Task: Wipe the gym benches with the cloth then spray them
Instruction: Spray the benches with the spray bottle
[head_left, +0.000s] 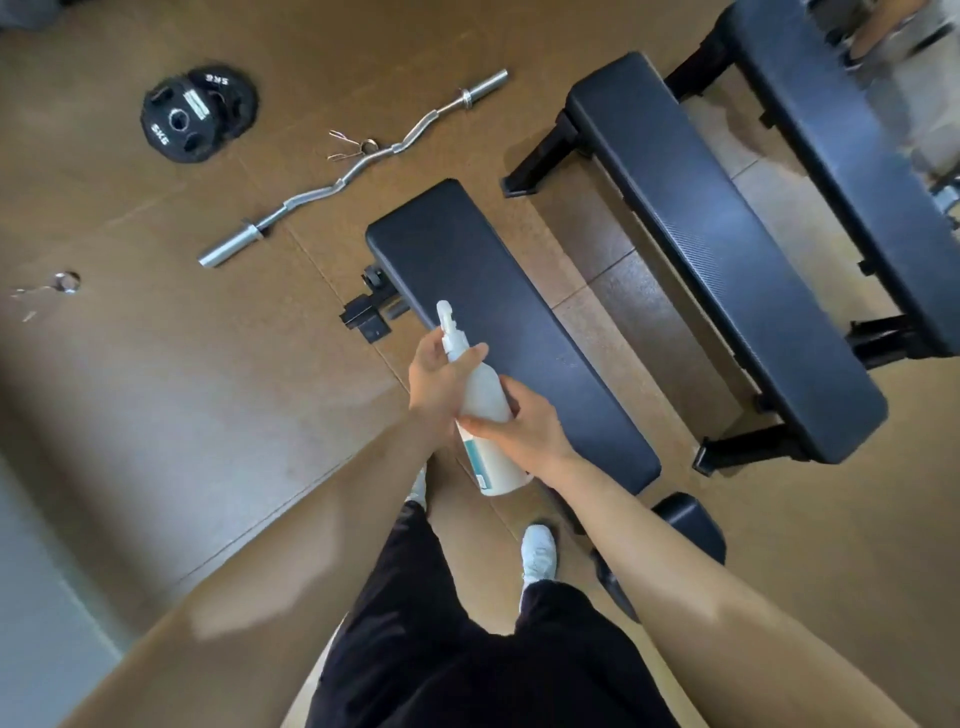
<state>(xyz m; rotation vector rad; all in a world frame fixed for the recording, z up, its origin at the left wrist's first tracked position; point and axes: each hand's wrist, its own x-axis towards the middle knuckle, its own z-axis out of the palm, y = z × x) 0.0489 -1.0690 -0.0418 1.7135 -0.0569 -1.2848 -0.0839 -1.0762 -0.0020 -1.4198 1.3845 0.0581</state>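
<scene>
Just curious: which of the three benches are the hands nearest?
The leftmost bench: left hand and right hand hold the bottle at its edge; the others stand farther right.

brown matted floor (156, 415) with curl bar (353, 171), weight plates (195, 111).

Bare throughout: left hand (434, 387), right hand (524, 428), forearms (311, 545) up to frame edge. Legs in loose black trousers (441, 649), matte cloth, soft folds. White trainer (538, 553) on right foot, toe in plain view. Second white trainer (418, 486) half hidden behind left arm.

3 benches (498, 312), 1 btl (485, 395), 2 plts (179, 124)
</scene>
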